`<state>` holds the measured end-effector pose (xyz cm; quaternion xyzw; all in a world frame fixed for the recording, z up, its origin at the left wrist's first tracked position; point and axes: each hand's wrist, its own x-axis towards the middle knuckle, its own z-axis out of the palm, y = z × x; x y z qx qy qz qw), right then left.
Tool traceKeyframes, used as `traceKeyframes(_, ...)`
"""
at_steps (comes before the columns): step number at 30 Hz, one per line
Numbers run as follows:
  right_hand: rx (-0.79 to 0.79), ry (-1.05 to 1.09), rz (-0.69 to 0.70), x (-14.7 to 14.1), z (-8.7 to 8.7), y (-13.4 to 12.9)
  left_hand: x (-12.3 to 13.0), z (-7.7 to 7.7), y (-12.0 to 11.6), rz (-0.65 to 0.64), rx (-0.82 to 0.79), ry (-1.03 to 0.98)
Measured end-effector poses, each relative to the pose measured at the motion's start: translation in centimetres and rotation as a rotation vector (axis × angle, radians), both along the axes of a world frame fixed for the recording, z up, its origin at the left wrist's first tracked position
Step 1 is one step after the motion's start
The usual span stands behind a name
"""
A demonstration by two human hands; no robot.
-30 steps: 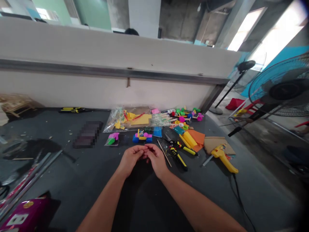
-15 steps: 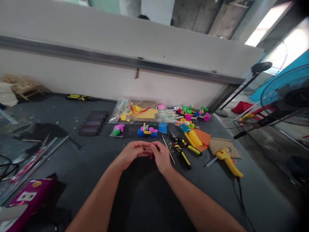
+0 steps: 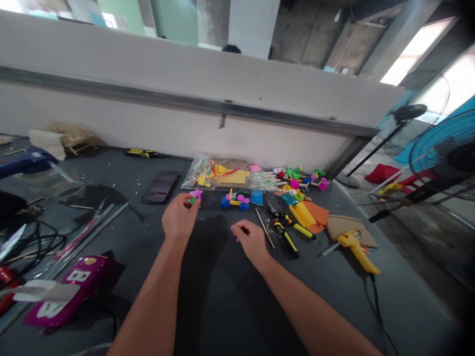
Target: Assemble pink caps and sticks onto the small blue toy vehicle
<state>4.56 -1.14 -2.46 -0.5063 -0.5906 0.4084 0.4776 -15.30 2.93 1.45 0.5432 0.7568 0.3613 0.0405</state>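
Note:
My left hand (image 3: 178, 217) has its thumb and fingers closed on a small clear bag of pink and green plastic pieces (image 3: 196, 194), partly hidden behind the fingers. My right hand (image 3: 253, 242) hovers over the dark table with its fingers curled and thumb against them; whether anything small is inside is hidden. Just beyond, between the hands, stands a small model of blue blocks with yellow and pink parts (image 3: 234, 200). A thin wooden stick (image 3: 264, 228) lies right of my right hand.
Pliers (image 3: 285, 238), a yellow glue gun (image 3: 358, 252) with its cord and orange sheets (image 3: 315, 216) lie at right. Behind are a clear bag of yellow pieces (image 3: 218, 174) and colourful plastic parts (image 3: 297, 174). A phone (image 3: 161, 188) and a purple power strip (image 3: 74, 291) are at left.
My hands were together in front of the blue model. They have parted: my left hand moved left onto the small bag, while my right stays nearby. The view has shifted slightly.

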Motion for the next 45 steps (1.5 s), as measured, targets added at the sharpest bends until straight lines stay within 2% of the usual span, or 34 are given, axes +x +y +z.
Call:
traceKeyframes(2, 0.084, -0.039, 0.043, -0.2, -0.1, 0.0, -1.1, -1.1, 0.6, 0.038, 0.086, 0.094)
traceKeyframes(6, 0.083, -0.06, 0.051, -0.5, -0.3, 0.1, -1.8, -3.2, 1.7, -0.152, 0.111, 0.135)
traceKeyframes(8, 0.064, -0.05, 0.033, -0.5, -0.4, 0.2, -1.8, -3.6, 1.9, -0.165, 0.101, 0.112)
traceKeyframes(11, 0.066, -0.039, 0.021, -0.4, -0.5, 0.1, -1.7, -3.1, 1.6, -0.09, 0.084, 0.086)
traceKeyframes(14, 0.107, -0.066, 0.021, -0.2, -0.2, -0.1, -1.5, -1.8, 0.9, -0.018, 0.074, 0.086)
traceKeyframes(18, 0.207, -0.22, 0.006, 0.0, 0.5, -0.6, -0.9, 0.2, -0.3, 0.002, 0.185, 0.007)
traceKeyframes(20, 0.27, -0.285, -0.037, 0.2, 0.8, -0.7, -0.1, 1.0, -1.0, -0.084, 0.222, -0.107)
traceKeyframes(23, 0.326, -0.311, -0.106, 0.5, 0.9, -0.5, 1.4, 1.4, -1.7, -0.33, 0.184, -0.324)
traceKeyframes(26, 0.355, -0.276, -0.165, 0.8, 0.8, -0.1, 3.1, 1.1, -2.1, -0.555, 0.106, -0.604)
traceKeyframes(29, 0.384, -0.226, -0.217, 1.1, 0.8, 0.1, 4.5, 0.5, -2.0, -0.68, 0.011, -0.808)
traceKeyframes(35, 0.381, -0.122, -0.301, 1.6, 1.0, 0.4, 5.7, 0.1, -2.0, -0.715, -0.179, -0.965)
traceKeyframes(39, 0.377, -0.209, -0.303, 2.0, 1.2, 0.4, 5.9, -0.4, -1.9, -0.681, -0.335, -0.963)
traceKeyframes(45, 0.482, -0.36, -0.361, 2.4, 1.2, 0.9, 5.7, -1.5, -1.3, -0.737, -0.265, -0.817)
